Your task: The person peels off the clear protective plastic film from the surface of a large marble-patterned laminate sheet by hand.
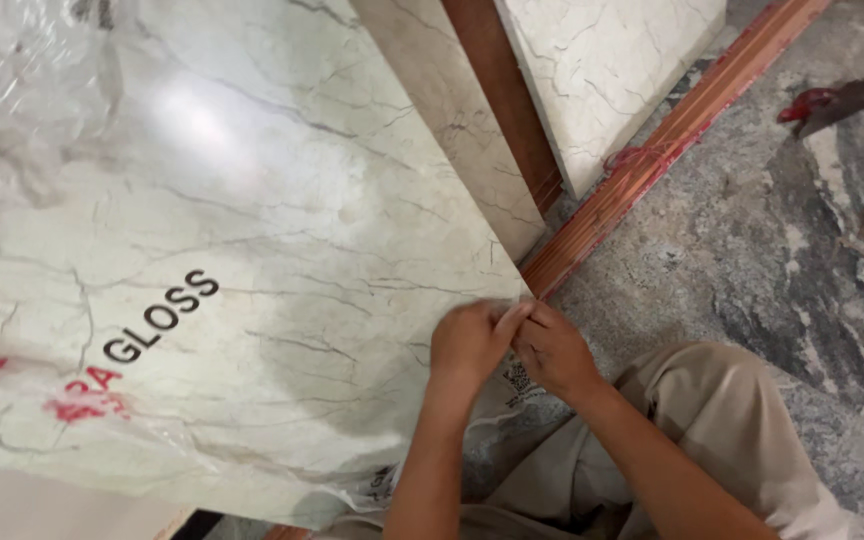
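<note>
the left hand (467, 342) and right hand (552, 350) meet at the marble-patterned tile's (252, 200) near corner, fingers (512, 318) pinching its clear plastic wrap (12, 90). a tan trouser knee (722, 420) rests on the grey stone floor (752, 250) beside that tile.

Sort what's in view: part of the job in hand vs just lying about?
In hand: left hand, right hand, both pinching the corner of the big glossy marble-look tile and its clear plastic film.

Lying about: leaning tiles, red-brown strips, red-tipped tool.

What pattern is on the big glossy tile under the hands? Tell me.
The tile is cream marble-look with thin dark veins, seen in the head view.
</note>
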